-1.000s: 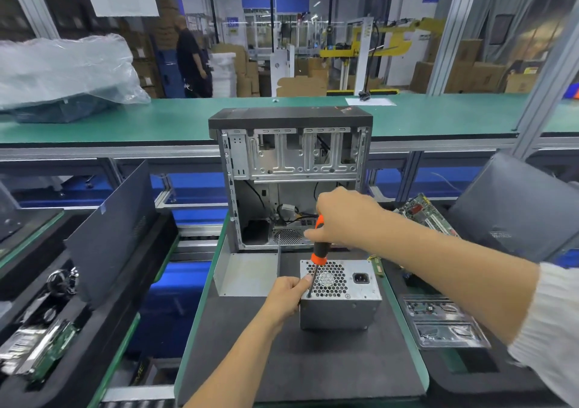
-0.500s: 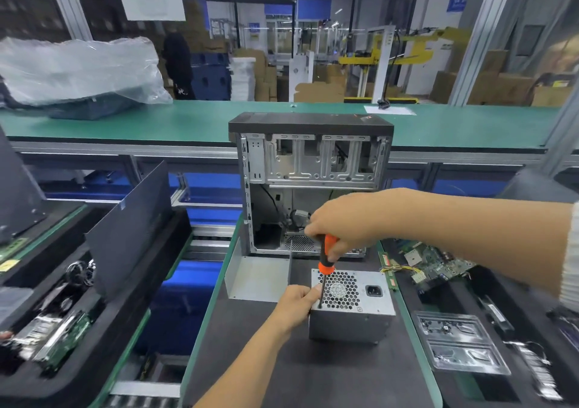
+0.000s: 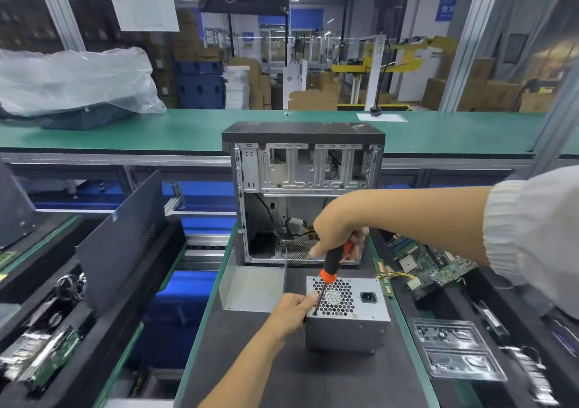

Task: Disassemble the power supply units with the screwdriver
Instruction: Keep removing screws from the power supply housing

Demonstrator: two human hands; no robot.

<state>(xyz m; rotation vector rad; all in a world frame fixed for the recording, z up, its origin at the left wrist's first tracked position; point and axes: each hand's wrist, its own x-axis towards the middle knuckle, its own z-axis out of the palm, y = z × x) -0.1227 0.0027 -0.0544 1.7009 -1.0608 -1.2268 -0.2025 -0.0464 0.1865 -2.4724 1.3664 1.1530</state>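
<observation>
Power supply unit [image 3: 346, 316] stands on the dark mat of the table [image 3: 313, 382], mid-width, a bit toward the right edge, fan grille face up, just in front of the open PC case [image 3: 302, 194]

Right hand [image 3: 340, 232] wrapped round the orange-black handle of the screwdriver [image 3: 327, 277], shaft angled down, tip at the near-left corner of the grille face. Can't tell if the bit is actually seated in a screw, too small

Left hand [image 3: 291, 312] against the unit's left side, fingertips pinching by the shaft near the tip, looks like it's guiding the bit and steadying the box

Risks as I see them:
- shaft is tilted, not square to the face → bit may cam out and strip the head
- a slip sends the tip straight into the left fingers, they're right beside it
- unit is only hand-braced on the mat, push harder and it can slide or tip
- loose screw could drop through the grille or roll off the table edge

Writing: blue sign far back right has characters, unreadable. Small mark by the unit's power socket, can't read. No brand legible anywhere
</observation>
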